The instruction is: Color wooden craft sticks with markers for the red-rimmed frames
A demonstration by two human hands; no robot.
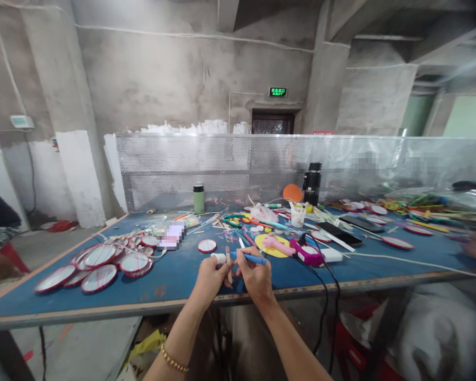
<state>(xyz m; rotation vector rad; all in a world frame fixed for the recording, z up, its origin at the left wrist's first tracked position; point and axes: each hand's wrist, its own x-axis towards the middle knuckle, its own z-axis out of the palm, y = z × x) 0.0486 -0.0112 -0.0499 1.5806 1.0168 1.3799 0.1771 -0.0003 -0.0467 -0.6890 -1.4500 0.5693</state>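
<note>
Near the front edge of the blue table, my left hand (209, 278) is closed around a thin wooden stick (228, 255), which stands roughly upright. A small white piece (219, 258) shows at the fingers of that hand; whether it is held or worn I cannot tell. My right hand (257, 276) grips a blue pen (254, 258), its tip end close to the stick. Just beyond my hands lies a round red-rimmed mirror (207, 245). To the right are a yellow disc (273, 245) and a pink and magenta tool (307, 253) with a black cord.
Several red-rimmed mirrors (99, 278) are piled at the left, beside a phone (172, 235) on a cable. A green bottle (199, 198) and a black thermos (312, 183) stand before a perforated metal screen (182, 169). Coloured scraps, a cup (297, 216) and a dark phone (338, 234) cover the right.
</note>
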